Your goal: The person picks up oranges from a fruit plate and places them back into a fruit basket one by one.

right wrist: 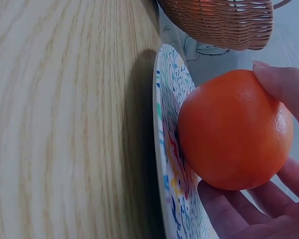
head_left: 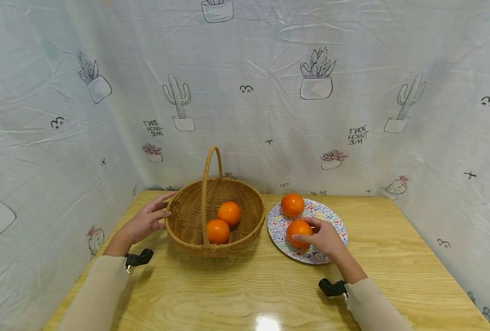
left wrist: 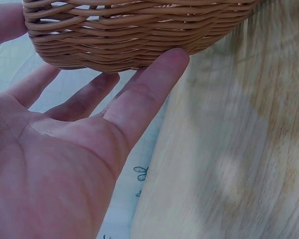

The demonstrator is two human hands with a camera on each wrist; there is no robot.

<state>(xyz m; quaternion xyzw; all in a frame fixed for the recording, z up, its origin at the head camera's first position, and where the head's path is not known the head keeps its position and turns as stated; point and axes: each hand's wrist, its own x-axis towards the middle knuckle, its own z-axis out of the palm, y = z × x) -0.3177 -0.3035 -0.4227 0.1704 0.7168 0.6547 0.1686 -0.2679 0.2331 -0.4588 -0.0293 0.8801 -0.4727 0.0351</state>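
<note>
My right hand [head_left: 325,236] grips an orange [head_left: 299,233] at the front of the patterned plate [head_left: 332,216], thumb on one side and fingers on the other. In the right wrist view this orange [right wrist: 234,129] is smooth and round, low against the plate. Behind it on the plate sits another orange [head_left: 292,205]. My left hand [head_left: 145,220] touches the left side of the wicker basket [head_left: 187,211], its fingers spread fairly straight along the woven wall [left wrist: 139,37]. Inside the basket lie two oranges, one rear [head_left: 229,214] and one front [head_left: 218,231], partly behind the handle.
The basket's tall arched handle [head_left: 205,193] rises above its rim. Basket and plate stand side by side on a wooden table [head_left: 236,294]. A white curtain [head_left: 265,115] with plant drawings encloses the back and sides.
</note>
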